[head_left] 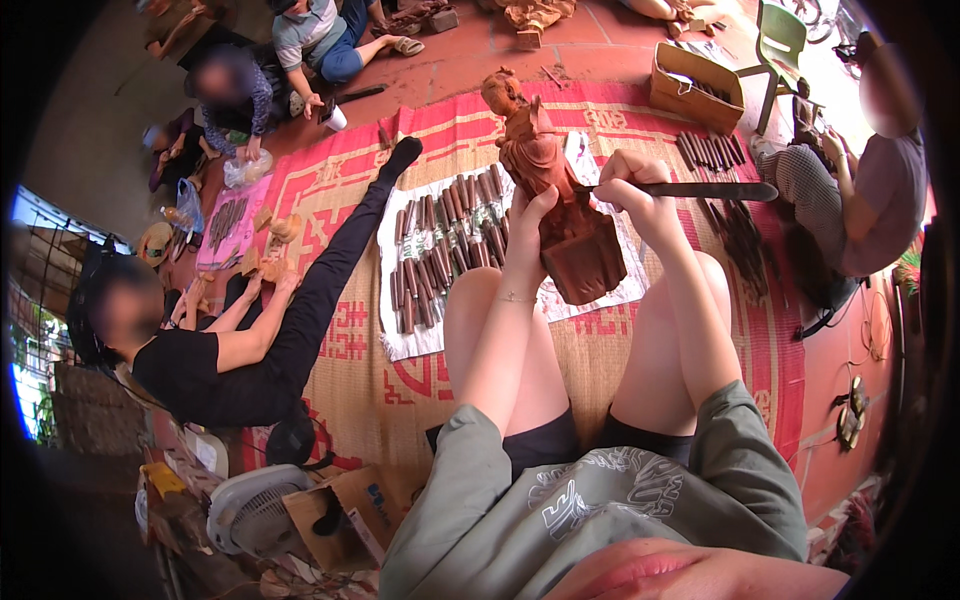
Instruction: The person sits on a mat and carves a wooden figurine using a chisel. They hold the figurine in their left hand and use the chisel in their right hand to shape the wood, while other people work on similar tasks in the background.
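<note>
Red-and-tan woven matting [700, 330] is spread over a reddish tiled floor, and on it, near its middle, a white cloth [405, 340] is laid out with rows of wooden-handled chisels [440, 250]. A reddish-brown carved wooden figure [550, 190] is held upright above the cloth's right edge — its squared base down by the knees, its head toward the mat's far edge. The left hand [528, 225] is wrapped around the figure's middle, fingers closed on the wood. The right hand [630, 185] is closed on the handle of a long chisel [690, 190], whose tip is set against the figure's right side while the handle points off toward the mat's right edge. More chisels [712, 152] are lined up near the far right corner of the mat, just beside a cardboard box [695, 90]. At the mat's left edge a person in black [250, 340] is seated with one leg stretched across it — another person [860, 190] is seated at the right edge. A white fan [250, 510] is seen off the mat's near left corner.
</note>
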Tool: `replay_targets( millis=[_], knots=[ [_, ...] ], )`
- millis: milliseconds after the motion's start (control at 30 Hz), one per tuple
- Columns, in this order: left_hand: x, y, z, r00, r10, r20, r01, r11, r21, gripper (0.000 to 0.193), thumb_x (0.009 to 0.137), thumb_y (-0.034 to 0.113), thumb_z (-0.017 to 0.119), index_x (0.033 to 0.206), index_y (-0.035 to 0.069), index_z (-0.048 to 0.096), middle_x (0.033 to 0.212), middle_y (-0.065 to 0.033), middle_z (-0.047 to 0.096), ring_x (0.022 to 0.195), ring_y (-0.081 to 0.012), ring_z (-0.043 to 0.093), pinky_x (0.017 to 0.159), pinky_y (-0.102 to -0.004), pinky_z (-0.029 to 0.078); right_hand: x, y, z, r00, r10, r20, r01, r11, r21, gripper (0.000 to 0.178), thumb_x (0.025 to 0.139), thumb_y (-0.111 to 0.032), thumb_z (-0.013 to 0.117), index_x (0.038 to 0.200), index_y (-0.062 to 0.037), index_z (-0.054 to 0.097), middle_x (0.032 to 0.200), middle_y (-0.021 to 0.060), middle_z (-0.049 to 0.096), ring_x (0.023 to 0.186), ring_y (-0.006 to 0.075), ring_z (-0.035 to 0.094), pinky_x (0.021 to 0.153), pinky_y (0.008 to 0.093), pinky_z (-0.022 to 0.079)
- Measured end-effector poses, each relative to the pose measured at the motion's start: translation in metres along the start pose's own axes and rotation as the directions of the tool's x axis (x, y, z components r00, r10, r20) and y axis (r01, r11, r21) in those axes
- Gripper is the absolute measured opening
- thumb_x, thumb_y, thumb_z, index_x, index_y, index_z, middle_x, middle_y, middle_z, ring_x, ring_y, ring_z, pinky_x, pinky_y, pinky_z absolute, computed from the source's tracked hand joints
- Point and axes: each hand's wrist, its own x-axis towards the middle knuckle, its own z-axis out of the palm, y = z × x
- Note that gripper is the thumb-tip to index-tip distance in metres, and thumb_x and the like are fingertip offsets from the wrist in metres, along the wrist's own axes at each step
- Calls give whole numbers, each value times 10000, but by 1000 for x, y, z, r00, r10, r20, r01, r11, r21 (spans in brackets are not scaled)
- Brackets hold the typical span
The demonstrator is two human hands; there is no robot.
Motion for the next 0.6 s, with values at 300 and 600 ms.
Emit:
replay_targets(
  millis=[300, 600],
  knots=[
    [1, -1, -4, 1000, 27, 10, -28, 996, 88, 422, 848, 224, 574, 1188, 31, 415, 995, -124, 585, 872, -233, 620, 772, -357, 521, 3, -5, -10, 1000, -5, 19, 4, 999, 44, 137, 671, -10, 563, 558, -9, 486, 527, 9, 505, 496, 61, 448, 459, 234, 346],
    [-1, 0, 5, 996, 69, -58, -60, 987, 148, 467, 827, 198, 604, 1217, 37, 405, 1086, -101, 556, 923, -202, 595, 800, -327, 501, 0, 2, -10, 994, 98, 51, -92, 991, -100, 171, 678, -38, 596, 561, -13, 474, 511, -24, 475, 488, 13, 396, 427, 208, 293]
  ],
)
